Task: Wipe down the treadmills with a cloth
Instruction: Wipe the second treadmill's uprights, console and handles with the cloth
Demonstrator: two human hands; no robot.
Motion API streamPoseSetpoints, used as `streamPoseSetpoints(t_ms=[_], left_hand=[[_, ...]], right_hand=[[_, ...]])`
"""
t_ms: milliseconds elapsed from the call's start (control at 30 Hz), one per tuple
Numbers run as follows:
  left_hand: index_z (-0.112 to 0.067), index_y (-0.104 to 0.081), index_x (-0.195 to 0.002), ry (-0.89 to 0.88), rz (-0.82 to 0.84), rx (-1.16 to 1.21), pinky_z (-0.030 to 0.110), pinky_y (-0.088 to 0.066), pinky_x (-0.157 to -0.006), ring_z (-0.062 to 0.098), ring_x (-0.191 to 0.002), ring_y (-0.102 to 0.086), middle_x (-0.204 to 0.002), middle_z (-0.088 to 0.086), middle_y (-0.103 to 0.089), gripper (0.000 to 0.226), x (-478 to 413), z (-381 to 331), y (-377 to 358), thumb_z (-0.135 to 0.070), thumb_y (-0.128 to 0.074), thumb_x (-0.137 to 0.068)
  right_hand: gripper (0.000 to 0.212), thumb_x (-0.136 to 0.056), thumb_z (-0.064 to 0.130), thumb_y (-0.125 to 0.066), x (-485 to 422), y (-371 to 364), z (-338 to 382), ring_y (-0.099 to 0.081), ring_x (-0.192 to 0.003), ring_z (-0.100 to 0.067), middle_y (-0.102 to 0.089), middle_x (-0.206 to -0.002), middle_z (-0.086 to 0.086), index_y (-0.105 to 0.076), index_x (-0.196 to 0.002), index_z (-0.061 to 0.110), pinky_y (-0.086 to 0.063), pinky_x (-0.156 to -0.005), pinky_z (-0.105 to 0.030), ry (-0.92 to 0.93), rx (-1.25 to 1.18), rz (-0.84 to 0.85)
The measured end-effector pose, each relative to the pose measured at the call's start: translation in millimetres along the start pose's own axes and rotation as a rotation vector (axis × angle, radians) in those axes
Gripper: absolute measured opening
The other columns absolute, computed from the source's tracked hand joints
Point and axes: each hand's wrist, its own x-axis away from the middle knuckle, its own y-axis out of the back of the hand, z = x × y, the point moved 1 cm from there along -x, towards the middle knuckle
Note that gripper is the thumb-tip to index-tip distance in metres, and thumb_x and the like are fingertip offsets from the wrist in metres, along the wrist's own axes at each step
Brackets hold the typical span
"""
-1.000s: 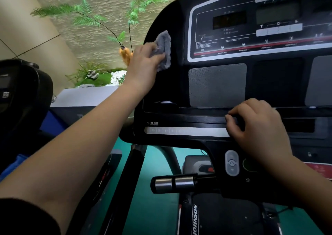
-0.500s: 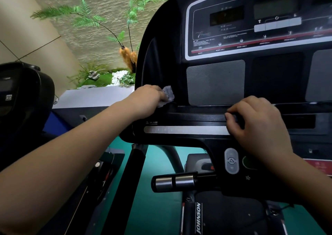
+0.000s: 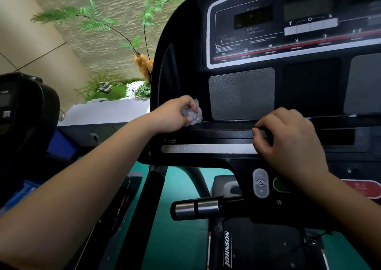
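The black treadmill console (image 3: 243, 92) fills the upper right, with a display panel and grey speaker grilles. My left hand (image 3: 173, 115) grips a crumpled grey cloth (image 3: 193, 115) and presses it on the console's lower left, just left of a grille and above the tray ledge. My right hand (image 3: 288, 142) rests curled over the console's ledge (image 3: 226, 134), fingers hooked on its edge. Part of the cloth is hidden inside my left fist.
A chrome-tipped handlebar (image 3: 195, 209) sticks out below the console. The treadmill belt deck (image 3: 247, 249) lies beneath over a green floor (image 3: 181, 238). Another black machine (image 3: 24, 113) stands at the left. Ferns and a stone wall (image 3: 99, 22) lie behind.
My left hand swept the cloth down from the console's upper left edge to its lower left, then shifted slightly right. My right hand has stayed on the ledge.
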Motion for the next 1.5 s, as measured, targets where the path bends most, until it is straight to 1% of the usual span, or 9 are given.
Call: streamPoseSetpoints(t_ms=[200, 300, 367, 500, 733, 1033, 1133, 1267, 1500], left_hand=[[-0.027, -0.062, -0.096, -0.105, 0.046, 0.183, 0.018, -0.046, -0.074, 0.009, -0.083, -0.057, -0.097, -0.005, -0.062, 0.025, 25, -13, 12, -0.004, -0.061, -0.088], [-0.035, -0.059, -0.097, -0.027, -0.332, 0.424, 0.022, -0.047, -0.08, 0.01, -0.092, -0.057, -0.102, -0.008, -0.06, 0.032, 31, -3, 21, -0.004, -0.055, -0.09], [-0.032, -0.058, -0.108, 0.053, -0.506, 0.269, 0.026, -0.043, -0.086, 0.013, -0.104, -0.055, -0.115, -0.005, -0.059, 0.031, 34, 6, 23, -0.006, -0.052, -0.092], [-0.021, -0.055, -0.131, -0.007, -0.189, -0.447, 0.034, -0.041, -0.095, 0.029, -0.115, -0.049, -0.128, 0.005, -0.058, 0.042, 33, 16, -1, -0.01, -0.05, -0.091], [-0.018, -0.05, -0.134, 0.132, 0.066, -0.663, 0.035, -0.042, -0.087, 0.034, -0.113, -0.053, -0.126, 0.013, -0.055, 0.038, 2, -11, -2, -0.027, -0.044, -0.097], [-0.024, -0.068, -0.095, 0.096, 0.164, 0.026, 0.016, -0.045, -0.062, 0.011, -0.074, -0.057, -0.08, -0.002, -0.065, 0.02, 27, -21, 22, -0.011, -0.052, -0.095], [-0.031, -0.071, -0.095, 0.128, 0.05, 0.178, 0.018, -0.045, -0.057, 0.001, -0.062, -0.054, -0.079, -0.007, -0.066, 0.026, 45, -17, 39, -0.011, -0.054, -0.094], [-0.024, -0.065, -0.109, 0.042, -0.393, 0.006, 0.018, -0.036, -0.082, 0.005, -0.096, -0.052, -0.107, -0.01, -0.058, 0.024, 49, 3, 42, -0.017, -0.067, -0.086], [-0.018, -0.069, -0.115, -0.042, -0.175, -0.53, 0.036, -0.047, -0.092, 0.029, -0.11, -0.056, -0.12, 0.008, -0.059, 0.028, 19, 11, 1, -0.023, -0.062, -0.088]], right_hand=[[0.018, -0.085, 0.027, -0.053, -1, 1, 0, -0.05, -0.074, -0.025, -0.057, -0.081, -0.004, -0.063, -0.082, 0.012, -0.035, -0.063, -0.033, 0.01, -0.023, 0.0], [0.019, -0.086, 0.027, -0.053, 0, 0, -1, -0.049, -0.074, -0.025, -0.057, -0.08, -0.004, -0.063, -0.082, 0.012, -0.037, -0.063, -0.035, 0.007, -0.027, 0.004], [0.019, -0.086, 0.027, -0.053, 0, 0, 0, -0.05, -0.074, -0.025, -0.057, -0.08, -0.004, -0.063, -0.082, 0.011, -0.037, -0.063, -0.035, 0.006, -0.025, 0.003], [0.019, -0.086, 0.027, -0.053, 0, 0, 0, -0.05, -0.074, -0.026, -0.057, -0.08, -0.005, -0.063, -0.082, 0.011, -0.037, -0.062, -0.035, 0.003, -0.021, 0.001], [0.019, -0.086, 0.027, -0.053, 1, 0, 0, -0.05, -0.075, -0.026, -0.057, -0.081, -0.005, -0.064, -0.083, 0.011, -0.036, -0.063, -0.035, -0.002, -0.009, 0.004], [0.018, -0.085, 0.026, -0.055, 1, 0, 0, -0.049, -0.073, -0.026, -0.057, -0.08, -0.006, -0.064, -0.083, 0.011, -0.036, -0.063, -0.034, -0.001, -0.016, -0.006], [0.016, -0.084, 0.025, -0.056, 2, 0, 0, -0.049, -0.073, -0.026, -0.056, -0.079, -0.005, -0.064, -0.083, 0.011, -0.035, -0.064, -0.033, -0.007, -0.024, -0.013], [0.016, -0.085, 0.024, -0.056, 2, 0, 0, -0.049, -0.072, -0.026, -0.056, -0.078, -0.005, -0.064, -0.082, 0.01, -0.038, -0.062, -0.036, -0.008, -0.034, -0.017], [0.016, -0.086, 0.025, -0.056, 3, 0, 0, -0.049, -0.074, -0.024, -0.057, -0.08, -0.004, -0.064, -0.083, 0.011, -0.035, -0.064, -0.034, -0.009, -0.019, -0.012]])
